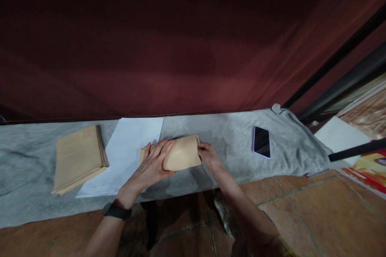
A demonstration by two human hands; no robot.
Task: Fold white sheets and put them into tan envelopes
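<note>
The left hand (154,165) lies with its fingers spread over the top of a brown paper envelope (183,154), and it hides the left part of it. The right hand (208,156) pinches the other end, but some of its fingertips are tucked out of sight at the edge, so I can't tell how far in they go. The brown paper envelope is in the middle of a long gray cloth (226,168), and its left end is over the white paper (120,156). The white paper is partly covered by the hand, and no writing can be seen on it. A pile of brown envelopes (78,154) sits at the left, at the edge of the white paper. The top one has a small, faint red mark (88,132), too blurry to read. A phone (261,142) with a black screen and a pale purple edge lies well apart on the right. There is a dark band (117,211) on the left wrist, and its face is mostly turned away. At the far right, a red and yellow printed sheet (372,170) is cut off by the picture's edge. It has a little blue badge, but its words are too small to read.
</note>
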